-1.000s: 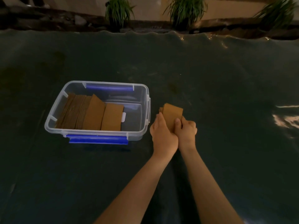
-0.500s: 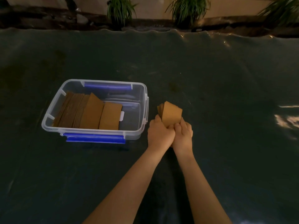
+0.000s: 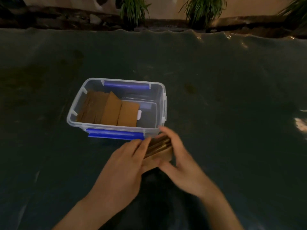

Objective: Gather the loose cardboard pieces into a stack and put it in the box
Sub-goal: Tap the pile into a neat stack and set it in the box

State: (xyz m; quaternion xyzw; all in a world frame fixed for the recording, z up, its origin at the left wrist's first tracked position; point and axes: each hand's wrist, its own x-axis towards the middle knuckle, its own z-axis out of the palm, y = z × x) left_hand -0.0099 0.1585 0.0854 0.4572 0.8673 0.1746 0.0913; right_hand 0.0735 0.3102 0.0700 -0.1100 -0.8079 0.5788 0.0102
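A small stack of brown cardboard pieces (image 3: pixel 160 149) is held between both my hands, lifted just in front of the box's near right corner. My left hand (image 3: pixel 126 161) grips its left side and my right hand (image 3: pixel 178 156) wraps its right side and top. The clear plastic box (image 3: pixel 163 103) with blue clips stands on the dark sheet, up and left of my hands. Inside it, several cardboard pieces (image 3: pixel 108 110) lean in a row against its left end; the right part of the box holds nothing.
A dark plastic sheet (image 3: pixel 232 97) covers the whole work surface, wrinkled at its far edge. Beyond it run a rock border and three grassy plants (image 3: pixel 132 9). A bright glare patch (image 3: pixel 300 123) lies at the right edge.
Both hands have lifted the stack off the sheet and drawn it nearer to me and toward the box's near right corner. The stack has turned from standing upright to lying edge-on between my hands.
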